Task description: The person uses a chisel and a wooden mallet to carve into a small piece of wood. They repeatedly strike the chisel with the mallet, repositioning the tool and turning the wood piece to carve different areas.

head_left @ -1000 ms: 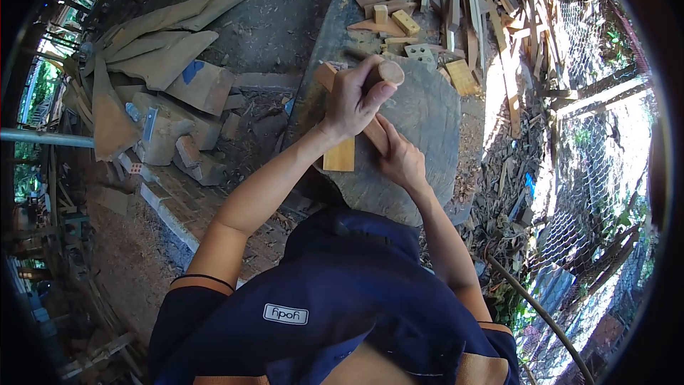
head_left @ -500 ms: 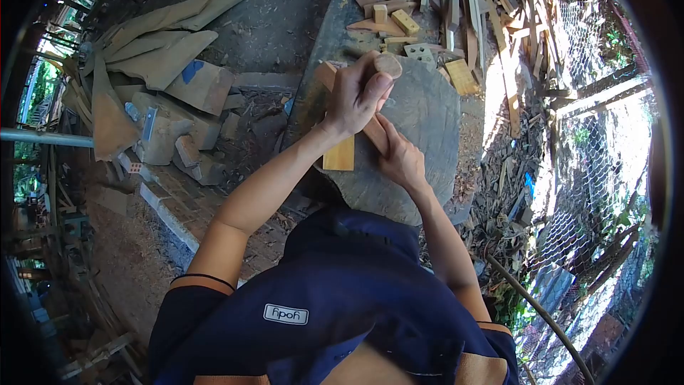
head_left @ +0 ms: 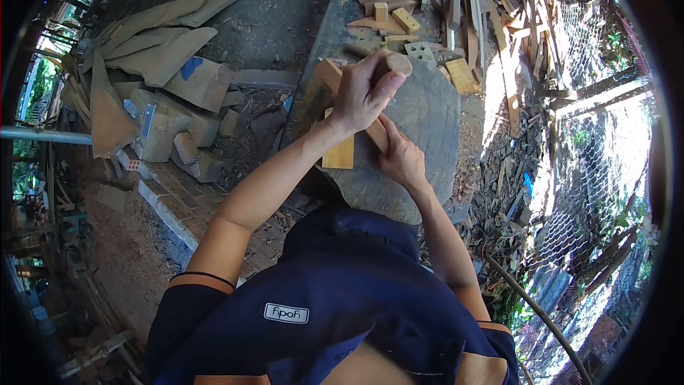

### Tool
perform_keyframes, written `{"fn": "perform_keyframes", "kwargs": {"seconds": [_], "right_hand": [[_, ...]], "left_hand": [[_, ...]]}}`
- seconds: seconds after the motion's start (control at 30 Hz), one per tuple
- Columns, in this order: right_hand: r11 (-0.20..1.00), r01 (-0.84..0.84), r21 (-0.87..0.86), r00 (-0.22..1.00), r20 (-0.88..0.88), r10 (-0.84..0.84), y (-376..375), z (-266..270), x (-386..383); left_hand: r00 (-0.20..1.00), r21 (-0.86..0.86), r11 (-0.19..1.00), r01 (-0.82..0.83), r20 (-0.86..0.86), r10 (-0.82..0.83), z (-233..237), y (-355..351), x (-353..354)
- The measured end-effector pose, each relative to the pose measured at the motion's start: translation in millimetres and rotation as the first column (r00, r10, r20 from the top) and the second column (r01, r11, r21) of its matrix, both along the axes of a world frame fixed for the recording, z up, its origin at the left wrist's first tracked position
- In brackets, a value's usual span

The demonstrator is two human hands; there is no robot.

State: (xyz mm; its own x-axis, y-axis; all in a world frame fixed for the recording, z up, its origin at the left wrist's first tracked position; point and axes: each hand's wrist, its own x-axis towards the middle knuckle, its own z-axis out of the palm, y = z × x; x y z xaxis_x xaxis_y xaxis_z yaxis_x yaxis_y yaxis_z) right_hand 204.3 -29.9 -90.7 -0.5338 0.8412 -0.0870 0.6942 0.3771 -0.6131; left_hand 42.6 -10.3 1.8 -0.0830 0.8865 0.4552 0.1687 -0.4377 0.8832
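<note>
My left hand (head_left: 362, 96) is closed around a thick wooden piece with a round, pale end (head_left: 398, 64); the rest of it is mostly hidden by the fingers. Beneath that hand a reddish-brown wooden bar (head_left: 329, 75) runs diagonally across the round wooden block top (head_left: 427, 121). My right hand (head_left: 403, 160) grips the bar's near end, its fingers wrapped over the far side. A yellow wooden board (head_left: 339, 153) lies under the bar, beside my left wrist. Where the tool in my left hand meets the bar cannot be seen.
Small wooden blocks (head_left: 406, 21) and a block with holes (head_left: 419, 50) lie at the work surface's far end. A flat yellowish piece (head_left: 463, 76) sits at right. Long offcuts (head_left: 470, 11) are piled beyond, curved boards (head_left: 160, 57) at left, wire fencing (head_left: 577, 171) at right.
My left hand has shifted slightly to the right, with the round wooden end in it. My right hand and the bar stay almost where they were.
</note>
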Motion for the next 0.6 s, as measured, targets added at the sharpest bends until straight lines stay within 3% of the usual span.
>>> {"fn": "perform_keyframes", "kwargs": {"seconds": [0.17, 0.2, 0.23, 0.27, 0.3, 0.37, 0.4, 0.47, 0.5, 0.53, 0.6], "right_hand": [[0.988, -0.030, -0.152, 0.999, 0.010, 0.031, 7, 9, 4], [0.989, -0.031, -0.144, 0.999, 0.010, 0.033, 14, 2, 10], [0.994, -0.053, -0.093, 0.985, -0.171, 0.037, 23, -10, 18], [0.997, -0.070, -0.040, 0.937, -0.345, 0.052, 32, -21, 26], [0.972, -0.010, -0.234, 0.881, -0.461, -0.102, 38, -4, 31], [0.954, 0.218, -0.204, 0.841, -0.456, -0.290, 39, 72, 39], [0.900, 0.300, -0.315, 0.783, -0.458, -0.421, 36, 111, 45], [0.904, 0.422, -0.070, 0.642, -0.681, -0.352, 23, 158, 48], [0.920, 0.378, 0.107, 0.735, -0.639, -0.228, 20, 157, 58], [0.907, 0.313, 0.281, 0.815, -0.570, -0.105, 19, 157, 65], [0.926, 0.069, 0.371, 0.986, -0.164, -0.007, 13, 159, 64]], "left_hand": [[0.999, -0.066, 0.998, 0.015, 0.033, -0.013, -6, 18, 5], [0.996, 0.058, 0.998, -0.040, -0.076, 0.045, -8, 22, 8], [0.978, 0.185, 0.979, -0.084, -0.175, 0.116, -5, 24, 10], [0.977, 0.190, 0.978, -0.088, -0.174, 0.122, -4, 24, 10], [0.966, 0.162, 0.983, -0.082, -0.230, 0.119, 0, 19, 12], [0.943, 0.093, 0.989, -0.111, -0.305, 0.135, -1, 15, 15], [0.944, 0.083, 0.990, -0.116, -0.302, 0.136, -3, 15, 15], [0.936, 0.112, 0.979, -0.170, -0.294, 0.196, -5, 15, 15], [0.937, 0.114, 0.980, -0.166, -0.291, 0.192, -6, 16, 15], [0.929, 0.123, 0.976, -0.181, -0.305, 0.211, -8, 16, 15], [0.923, 0.135, 0.973, -0.188, -0.315, 0.222, -12, 12, 17]]}}
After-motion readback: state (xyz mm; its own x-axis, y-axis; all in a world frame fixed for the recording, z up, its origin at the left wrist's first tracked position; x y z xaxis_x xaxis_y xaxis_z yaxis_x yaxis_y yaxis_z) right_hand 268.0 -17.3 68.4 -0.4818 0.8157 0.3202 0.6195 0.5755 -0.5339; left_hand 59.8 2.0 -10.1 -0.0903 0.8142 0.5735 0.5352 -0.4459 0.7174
